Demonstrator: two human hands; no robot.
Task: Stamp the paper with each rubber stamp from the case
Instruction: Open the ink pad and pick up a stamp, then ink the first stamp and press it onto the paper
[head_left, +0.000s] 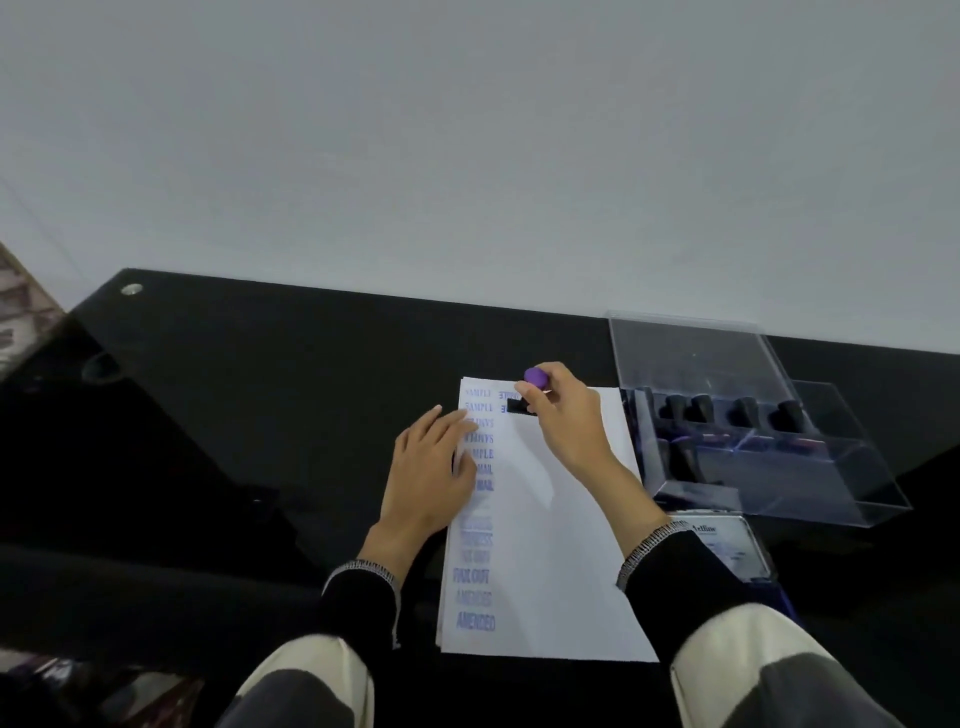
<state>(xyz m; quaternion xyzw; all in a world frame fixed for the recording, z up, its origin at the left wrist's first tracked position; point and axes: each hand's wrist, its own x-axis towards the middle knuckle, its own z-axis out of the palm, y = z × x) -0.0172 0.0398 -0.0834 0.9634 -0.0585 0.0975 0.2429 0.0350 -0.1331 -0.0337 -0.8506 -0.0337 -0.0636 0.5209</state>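
Here, at two o'clock from the paper (550, 545), the clear plastic case (779, 457) stands on the black counter (260, 395) with its lid raised. In it you can count five dark stamp handles in the far row (727, 410) and one more in the near row (685, 460); the glare may hide others. Your right hand (566, 421) has its fingers curled round one rubber stamp (530, 389), pinching it below the purple knob, with its black base touching the sheet at the twelve o'clock end. Your left hand (431, 467) lies flat with fingers straight and close together, pressing the sheet's nine o'clock edge. One column of blue prints runs down that edge, and a second begins beside the stamp. At four o'clock from the paper lies one ink pad tin (727, 551), partly behind your right sleeve.
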